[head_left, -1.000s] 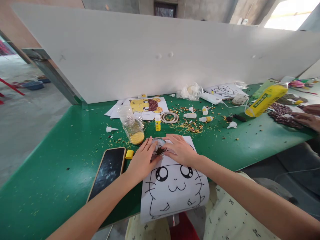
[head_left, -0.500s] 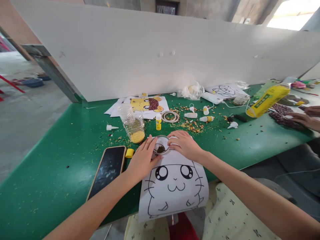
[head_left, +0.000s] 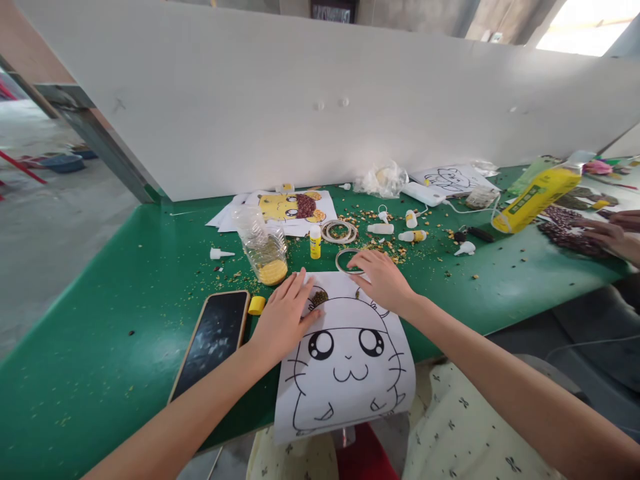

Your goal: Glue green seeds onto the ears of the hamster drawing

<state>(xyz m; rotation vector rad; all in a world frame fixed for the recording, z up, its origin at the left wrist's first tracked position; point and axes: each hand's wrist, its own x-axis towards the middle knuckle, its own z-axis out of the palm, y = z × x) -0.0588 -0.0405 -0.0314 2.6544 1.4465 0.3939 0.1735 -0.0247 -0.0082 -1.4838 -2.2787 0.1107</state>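
Note:
A sheet of paper (head_left: 345, 393) with a cartoon animal outline lies in front of me, its lower end curling over the table edge. My left hand (head_left: 285, 311) rests on the sheet's upper left, fingers spread. Beside its fingertips, dark green seeds (head_left: 319, 298) fill part of the drawn left ear. Just beyond the sheet's top edge, my right hand (head_left: 383, 279) has its fingers on a thin pale ring (head_left: 337, 264), tilted above the table. A few green specks show at the right ear.
A phone (head_left: 213, 340) and a yellow cap (head_left: 257, 305) lie left of the paper. Behind stand a plastic bottle with yellow grains (head_left: 273, 270) and a glue bottle (head_left: 315, 243). Loose grains litter the green table (head_left: 100, 320). Another person's hand (head_left: 613, 235) touches dark beans at far right.
My right hand has carried the ring from the drawn left ear up and right, past the paper's top edge. The green seeds there are now uncovered. My left hand has stayed nearly still.

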